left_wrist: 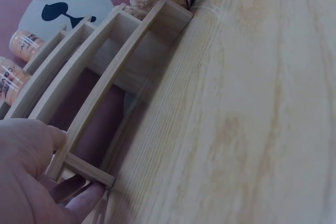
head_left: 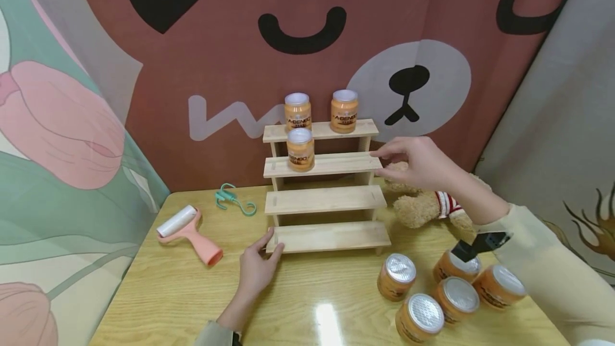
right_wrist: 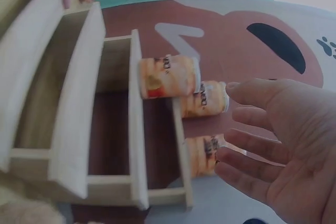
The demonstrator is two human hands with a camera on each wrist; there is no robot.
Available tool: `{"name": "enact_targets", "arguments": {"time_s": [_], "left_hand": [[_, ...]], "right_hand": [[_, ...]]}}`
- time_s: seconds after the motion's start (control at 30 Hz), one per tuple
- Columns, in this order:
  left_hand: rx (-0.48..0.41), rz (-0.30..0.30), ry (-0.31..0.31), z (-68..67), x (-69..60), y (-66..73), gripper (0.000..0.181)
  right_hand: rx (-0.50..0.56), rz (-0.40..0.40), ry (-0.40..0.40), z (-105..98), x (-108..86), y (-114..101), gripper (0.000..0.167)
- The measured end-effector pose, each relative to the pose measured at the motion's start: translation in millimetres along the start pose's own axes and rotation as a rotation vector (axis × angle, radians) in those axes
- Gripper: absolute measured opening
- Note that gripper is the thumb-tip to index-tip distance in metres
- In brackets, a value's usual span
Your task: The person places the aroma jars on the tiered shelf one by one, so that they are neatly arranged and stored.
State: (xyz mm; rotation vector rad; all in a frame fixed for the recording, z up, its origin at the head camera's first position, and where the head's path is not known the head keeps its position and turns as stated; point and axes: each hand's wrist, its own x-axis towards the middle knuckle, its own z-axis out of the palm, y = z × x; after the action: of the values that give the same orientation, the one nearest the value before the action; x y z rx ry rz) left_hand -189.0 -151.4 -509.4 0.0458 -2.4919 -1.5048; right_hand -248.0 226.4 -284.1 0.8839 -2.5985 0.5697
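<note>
While a wooden rack (head_left: 330, 199) stands on the table (head_left: 283, 308), three orange jars (head_left: 344, 113) occupy its upper steps: two on the top one, one on the next down. A person's left hand (head_left: 256, 268) grips the rack's bottom left corner; the right hand (head_left: 423, 163), fingers loosely extended, is beside the second step's right end, though from here contact is hard to confirm. Steadying it well likely means light, even guidance at both ends, kept level so no jar tips. Five more jars (head_left: 396, 279) stand front right, near a teddy bear (head_left: 413, 211); a lint roller (head_left: 193, 236) and green hook (head_left: 234, 197) lie left.
</note>
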Motion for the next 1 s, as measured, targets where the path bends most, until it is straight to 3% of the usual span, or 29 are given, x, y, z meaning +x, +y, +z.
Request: {"name": "enact_targets", "arguments": {"time_s": [0.13, 0.47, 0.6, 0.77, 1.0], "left_hand": [[0.001, 0.0, 0.001, 0.2, 0.1, -0.5, 0.052], [-0.004, 0.03, 0.021, 1.4, -1.6, -1.0, 0.049], [-0.004, 0.025, 0.016, -0.1, -1.6, -2.0, 0.049], [-0.001, 0.01, 0.012, 0.3, -1.2, -2.6, 0.05], [-0.006, 0.014, 0.008, 1.2, -0.3, -2.6, 0.05]], "right_hand": [[0.009, 0.0, -0.01, 7, -23.1, 5, 0.03], [0.079, 0.09, -0.109, 40, -83.2, 14, 0.033], [0.1, 0.1, -0.137, 48, -95.6, 13, 0.032], [0.09, 0.051, -0.13, 58, -106.9, 9, 0.032], [0.199, 0.058, -0.23, 71, -120.4, 7, 0.038]]}}
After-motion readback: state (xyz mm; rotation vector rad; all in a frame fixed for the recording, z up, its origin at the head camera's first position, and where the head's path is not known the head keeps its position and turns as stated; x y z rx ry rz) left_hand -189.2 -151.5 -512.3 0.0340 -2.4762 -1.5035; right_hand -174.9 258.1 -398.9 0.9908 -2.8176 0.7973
